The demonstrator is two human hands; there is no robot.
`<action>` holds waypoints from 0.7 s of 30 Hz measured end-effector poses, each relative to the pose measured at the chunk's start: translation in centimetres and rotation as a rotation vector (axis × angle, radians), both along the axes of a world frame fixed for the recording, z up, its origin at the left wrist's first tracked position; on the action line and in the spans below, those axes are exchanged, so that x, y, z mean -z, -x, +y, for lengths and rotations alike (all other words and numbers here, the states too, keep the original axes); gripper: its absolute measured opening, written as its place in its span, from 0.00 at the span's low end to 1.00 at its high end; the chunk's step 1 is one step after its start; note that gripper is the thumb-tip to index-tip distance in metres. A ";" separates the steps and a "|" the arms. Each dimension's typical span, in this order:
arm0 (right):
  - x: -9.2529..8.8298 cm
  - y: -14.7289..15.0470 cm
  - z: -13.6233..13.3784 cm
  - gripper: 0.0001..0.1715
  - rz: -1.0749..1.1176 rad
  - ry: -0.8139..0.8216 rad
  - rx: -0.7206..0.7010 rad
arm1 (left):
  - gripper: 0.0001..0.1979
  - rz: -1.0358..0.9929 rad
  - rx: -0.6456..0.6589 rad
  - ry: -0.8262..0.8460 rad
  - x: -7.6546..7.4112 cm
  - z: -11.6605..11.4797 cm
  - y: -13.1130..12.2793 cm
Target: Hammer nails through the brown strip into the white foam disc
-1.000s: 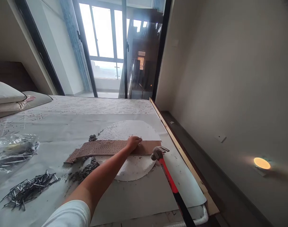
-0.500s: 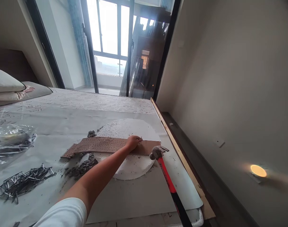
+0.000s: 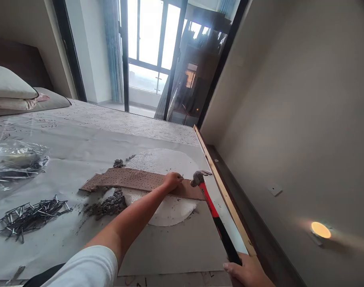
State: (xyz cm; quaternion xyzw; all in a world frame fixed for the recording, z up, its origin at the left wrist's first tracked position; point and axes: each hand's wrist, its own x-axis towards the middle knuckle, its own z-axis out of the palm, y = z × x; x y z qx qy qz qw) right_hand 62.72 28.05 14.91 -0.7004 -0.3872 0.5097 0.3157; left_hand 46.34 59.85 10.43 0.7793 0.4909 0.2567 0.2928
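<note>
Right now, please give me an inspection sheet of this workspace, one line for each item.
Surface: grey sheet covers the flat top; a white round foam pad lies on it.
Job's things: brown perforated strip lies across the pad; a nail stands at the left fingertips; hammer head close beside it.
Clutter: loose nail pile, dark crumbs, plastic bag.
Grippers: left hand pinches the nail on the strip; right hand grips the hammer handle's end.
Cables: nothing seen.
Surroundings: pillows at far left, window ahead, wall with a lit lamp at right.
</note>
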 end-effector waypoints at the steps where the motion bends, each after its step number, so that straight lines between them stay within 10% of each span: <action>1: -0.2 0.2 0.8 0.13 0.028 0.005 -0.005 | 0.14 0.001 -0.003 -0.003 0.0 0.0 0.0; 10: -5.4 1.2 5.5 0.13 0.075 -0.049 -0.089 | 0.11 0.038 0.005 -0.096 -0.1 -0.3 0.3; 21: -3.5 2.6 7.4 0.11 0.089 0.010 -0.078 | 0.12 0.088 -0.009 -0.086 0.0 -0.6 0.2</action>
